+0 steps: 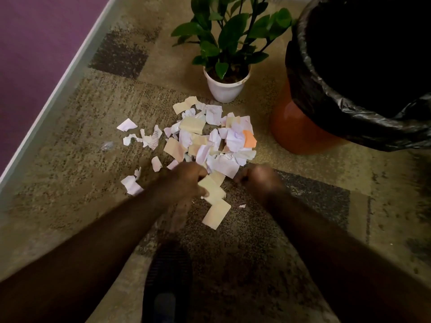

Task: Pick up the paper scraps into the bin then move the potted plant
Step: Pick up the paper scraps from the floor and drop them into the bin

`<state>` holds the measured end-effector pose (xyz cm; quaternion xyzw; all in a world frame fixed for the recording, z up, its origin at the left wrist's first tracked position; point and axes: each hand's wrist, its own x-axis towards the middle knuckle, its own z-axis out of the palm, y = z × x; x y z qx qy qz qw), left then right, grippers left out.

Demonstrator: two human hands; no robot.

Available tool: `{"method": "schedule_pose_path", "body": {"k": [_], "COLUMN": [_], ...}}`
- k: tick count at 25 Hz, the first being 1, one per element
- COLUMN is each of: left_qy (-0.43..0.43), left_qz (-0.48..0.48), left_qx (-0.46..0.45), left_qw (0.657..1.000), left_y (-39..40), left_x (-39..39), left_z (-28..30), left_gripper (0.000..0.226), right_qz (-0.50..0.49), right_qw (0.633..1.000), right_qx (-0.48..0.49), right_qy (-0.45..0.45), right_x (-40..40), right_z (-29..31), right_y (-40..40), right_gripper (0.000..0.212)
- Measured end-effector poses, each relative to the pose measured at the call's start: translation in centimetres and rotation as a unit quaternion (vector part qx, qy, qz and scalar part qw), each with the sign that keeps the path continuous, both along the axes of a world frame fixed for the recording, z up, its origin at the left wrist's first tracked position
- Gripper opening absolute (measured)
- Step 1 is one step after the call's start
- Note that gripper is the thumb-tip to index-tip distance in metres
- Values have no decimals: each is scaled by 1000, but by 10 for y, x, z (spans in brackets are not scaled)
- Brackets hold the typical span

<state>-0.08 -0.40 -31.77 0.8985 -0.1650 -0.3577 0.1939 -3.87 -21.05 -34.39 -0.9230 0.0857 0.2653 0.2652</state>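
Observation:
A heap of torn paper scraps, white, cream and one orange, lies on the carpet in the middle. My left hand rests at the heap's near edge, fingers curled on a cream scrap. My right hand is at the near right edge, blurred, fingers curled; I cannot tell whether it holds paper. Beyond the heap stands the potted plant, green leaves in a white pot. The orange bin, lined with a black bag, stands at the right, its mouth open.
A patterned beige and brown carpet covers the floor. A purple wall with a white skirting board runs diagonally on the left. Stray scraps lie left of the heap. A foot in a dark sandal is below my arms.

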Motion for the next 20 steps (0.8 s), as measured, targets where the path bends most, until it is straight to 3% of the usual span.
{"method": "schedule_pose_path", "body": {"k": [5, 9, 12, 14, 20], "left_qy": [-115, -229, -295, -301, -375], "left_qz": [67, 85, 97, 115, 19], "left_qx": [-81, -199, -260, -270, -259], "left_qw": [988, 949, 914, 907, 890], "left_y": [-16, -43, -81, -114, -205], "left_x": [51, 67, 75, 83, 99], "left_z": [97, 175, 198, 199, 178], "left_gripper": [23, 32, 43, 46, 31], "right_qz": [46, -47, -116, -170, -290], "right_qw": [988, 948, 909, 898, 892], "right_qx": [50, 61, 24, -18, -77], "right_qy": [-140, -307, -399, -405, -339], "right_x": [36, 42, 43, 47, 39], "right_z": [113, 192, 225, 226, 191], "right_y": [-11, -46, -80, -107, -151], "right_gripper": [15, 19, 18, 19, 20]}}
